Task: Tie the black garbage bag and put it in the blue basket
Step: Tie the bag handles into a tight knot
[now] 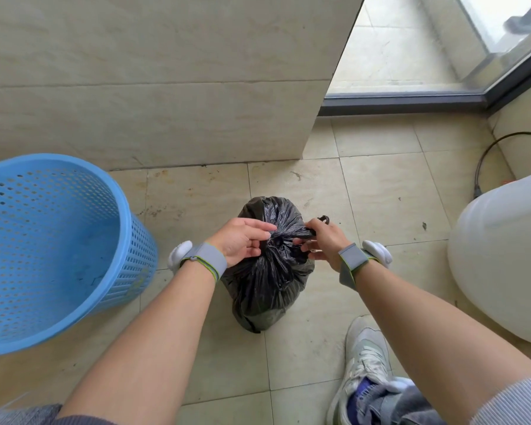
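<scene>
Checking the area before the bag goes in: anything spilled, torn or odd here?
Nothing spilled or torn shows. The black garbage bag stands upright on the stained tile floor, both hands at its neck; the blue basket stands upright.

My bare forearms each wear a grey fabric wrist strap with a green edge (207, 259) carrying a rounded white plastic device (179, 254). Grey ribbed sleeves (515, 403) sit lower right; a worn white laced sneaker (364, 357) shows bottom right.

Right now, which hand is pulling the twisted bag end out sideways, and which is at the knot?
The right hand pulls the twisted strand of the black garbage bag outward; the left hand pinches at the gathered knot in the middle.
</scene>
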Demonstrator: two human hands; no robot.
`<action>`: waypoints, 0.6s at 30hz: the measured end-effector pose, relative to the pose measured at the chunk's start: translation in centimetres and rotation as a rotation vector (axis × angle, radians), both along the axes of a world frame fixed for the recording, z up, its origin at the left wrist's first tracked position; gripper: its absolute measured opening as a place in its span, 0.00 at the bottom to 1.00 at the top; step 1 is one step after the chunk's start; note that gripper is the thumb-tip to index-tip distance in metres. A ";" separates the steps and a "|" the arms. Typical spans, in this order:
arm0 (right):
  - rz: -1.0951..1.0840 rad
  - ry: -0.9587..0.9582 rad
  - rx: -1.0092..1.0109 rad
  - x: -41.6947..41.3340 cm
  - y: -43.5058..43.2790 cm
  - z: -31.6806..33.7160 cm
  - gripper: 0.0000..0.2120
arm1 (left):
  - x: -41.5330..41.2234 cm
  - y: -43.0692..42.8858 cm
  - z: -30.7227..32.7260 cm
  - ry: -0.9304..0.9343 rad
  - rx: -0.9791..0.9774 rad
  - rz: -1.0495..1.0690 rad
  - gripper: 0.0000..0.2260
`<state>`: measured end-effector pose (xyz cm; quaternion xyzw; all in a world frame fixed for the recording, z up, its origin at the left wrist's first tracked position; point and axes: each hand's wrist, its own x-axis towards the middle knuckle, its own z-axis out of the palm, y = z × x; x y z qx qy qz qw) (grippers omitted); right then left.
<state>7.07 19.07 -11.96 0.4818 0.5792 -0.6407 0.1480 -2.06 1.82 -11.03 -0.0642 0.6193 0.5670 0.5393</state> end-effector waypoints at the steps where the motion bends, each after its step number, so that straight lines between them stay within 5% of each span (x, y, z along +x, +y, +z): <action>1: -0.001 -0.001 -0.005 -0.1 0.0 0.0 0.09 | 0.1 -0.2 -0.1 -0.009 -0.003 0.011 0.08; 8: -0.273 0.079 -0.173 -1.6 -0.6 0.2 0.09 | 0.5 0.6 -0.2 0.155 -0.129 0.153 0.07; 13: -0.417 0.180 -0.468 -2.6 -1.0 0.3 0.15 | 0.3 0.3 0.2 0.080 -0.103 0.085 0.04; 18: -0.563 0.186 -0.494 -3.2 -1.1 -0.2 0.16 | 0.0 -0.9 -0.8 0.148 -0.142 0.039 0.06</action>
